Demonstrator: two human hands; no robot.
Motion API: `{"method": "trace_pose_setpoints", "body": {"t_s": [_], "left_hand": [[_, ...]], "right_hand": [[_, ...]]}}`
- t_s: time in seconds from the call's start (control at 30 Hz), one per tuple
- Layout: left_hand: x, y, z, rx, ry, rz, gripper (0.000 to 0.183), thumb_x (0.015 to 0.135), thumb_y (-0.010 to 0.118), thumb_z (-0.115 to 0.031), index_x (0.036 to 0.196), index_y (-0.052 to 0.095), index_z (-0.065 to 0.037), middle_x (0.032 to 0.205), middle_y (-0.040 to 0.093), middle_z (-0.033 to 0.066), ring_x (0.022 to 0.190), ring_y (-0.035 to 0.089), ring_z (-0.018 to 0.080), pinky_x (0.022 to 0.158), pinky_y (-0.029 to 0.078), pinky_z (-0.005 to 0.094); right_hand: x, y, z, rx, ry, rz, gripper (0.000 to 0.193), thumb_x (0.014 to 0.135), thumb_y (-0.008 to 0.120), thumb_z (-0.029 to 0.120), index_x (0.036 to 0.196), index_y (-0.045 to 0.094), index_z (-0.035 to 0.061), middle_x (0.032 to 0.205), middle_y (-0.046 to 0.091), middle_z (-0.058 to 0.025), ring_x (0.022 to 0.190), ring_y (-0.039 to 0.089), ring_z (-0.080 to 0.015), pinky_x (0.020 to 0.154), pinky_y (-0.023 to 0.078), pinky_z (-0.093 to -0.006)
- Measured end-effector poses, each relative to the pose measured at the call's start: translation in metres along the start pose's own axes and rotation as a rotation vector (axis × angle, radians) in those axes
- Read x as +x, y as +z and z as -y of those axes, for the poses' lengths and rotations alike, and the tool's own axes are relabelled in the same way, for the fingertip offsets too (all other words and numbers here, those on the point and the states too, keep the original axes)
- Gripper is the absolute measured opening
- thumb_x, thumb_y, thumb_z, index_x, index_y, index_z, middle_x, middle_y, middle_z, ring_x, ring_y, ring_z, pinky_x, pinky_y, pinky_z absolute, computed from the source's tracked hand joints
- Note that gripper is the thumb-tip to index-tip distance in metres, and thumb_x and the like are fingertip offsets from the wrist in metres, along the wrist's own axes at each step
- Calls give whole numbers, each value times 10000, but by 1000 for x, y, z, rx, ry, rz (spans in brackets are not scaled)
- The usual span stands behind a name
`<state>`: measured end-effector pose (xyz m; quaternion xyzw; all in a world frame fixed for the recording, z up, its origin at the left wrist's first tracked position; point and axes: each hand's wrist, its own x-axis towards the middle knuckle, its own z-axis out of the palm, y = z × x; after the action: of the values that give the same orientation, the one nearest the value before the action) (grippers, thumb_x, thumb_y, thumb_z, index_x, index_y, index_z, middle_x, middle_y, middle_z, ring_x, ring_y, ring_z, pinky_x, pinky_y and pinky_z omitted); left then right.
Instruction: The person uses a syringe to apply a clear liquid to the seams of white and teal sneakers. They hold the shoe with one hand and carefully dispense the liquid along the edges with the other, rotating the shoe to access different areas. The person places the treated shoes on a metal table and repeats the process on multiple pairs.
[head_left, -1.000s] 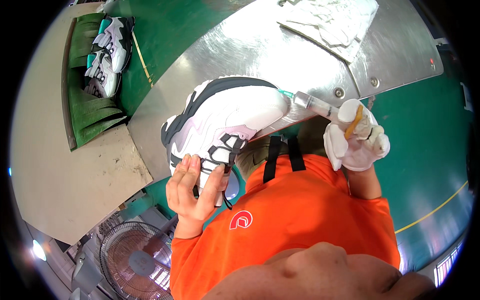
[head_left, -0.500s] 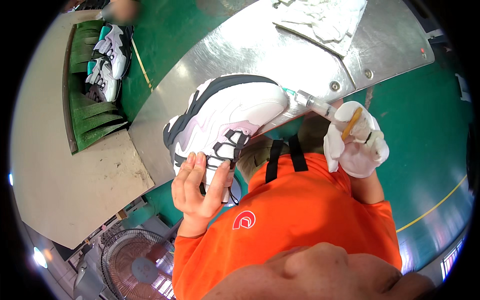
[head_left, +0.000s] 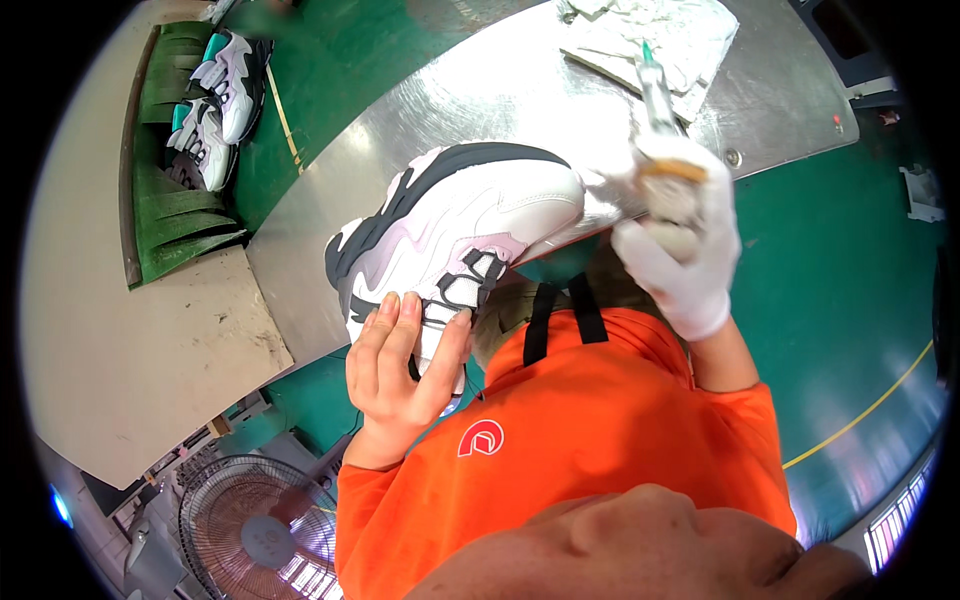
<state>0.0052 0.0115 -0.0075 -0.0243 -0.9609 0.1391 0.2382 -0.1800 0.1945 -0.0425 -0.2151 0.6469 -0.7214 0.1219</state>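
Your left hand [head_left: 405, 365], fingers closed on the shoe [head_left: 480, 200] at the edge of the metal table [head_left: 460, 115], presumably steadies it, leaving your right hand [head_left: 690, 235], gloved fingers wrapped round the syringe [head_left: 657, 98], free to aim its tip toward the cloth [head_left: 695, 38].

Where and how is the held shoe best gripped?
Likely by the shoe's ankle end, beside the laces, from the near side, where the left hand holds it. It is turned on its side, laces facing near and dark sole away, so thumb and fingers can pinch there, leaving the toe free.
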Motion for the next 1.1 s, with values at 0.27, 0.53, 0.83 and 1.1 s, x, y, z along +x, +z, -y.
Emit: {"method": "trace_pose_setpoints", "body": {"t_s": [0.27, 0.53, 0.83, 1.1], "left_hand": [[-6, 4, -2, 8, 7, -38, 293, 764, 683, -90, 1021, 735, -221, 1056, 649, 115, 928, 656, 282, 778, 537, 337], [-6, 5, -3, 12, -6, -36, 306, 776, 667, -85, 1035, 733, -233, 1068, 649, 110, 940, 655, 280, 787, 522, 333], [-8, 9, -2, 23, 1, -54, 298, 794, 657, -94, 1047, 731, -233, 1072, 646, 113, 942, 655, 285, 785, 527, 339], [-9, 8, -2, 22, 7, -54, 311, 791, 645, -82, 1044, 733, -240, 1071, 644, 111, 941, 653, 279, 794, 531, 340]], "right_hand": [[-4, 12, -19, -64, -238, 214, 519, 740, 801, 42, 1185, 536, 24, 812, 566, 17, 633, 488, -17, 603, 438, -173], [32, -28, -16, -345, 78, 32, 369, 772, 617, -85, 1128, 557, -7, 845, 611, -70, 798, 641, -135, 716, 534, -287], [-30, -31, 4, 662, 211, 283, 570, 558, 488, -36, 1126, 505, -80, 811, 610, -165, 752, 659, -256, 699, 548, -345], [-30, -25, 5, 650, 232, 302, 579, 557, 478, -36, 1134, 496, -91, 795, 602, -166, 759, 665, -270, 682, 549, -329]]}}
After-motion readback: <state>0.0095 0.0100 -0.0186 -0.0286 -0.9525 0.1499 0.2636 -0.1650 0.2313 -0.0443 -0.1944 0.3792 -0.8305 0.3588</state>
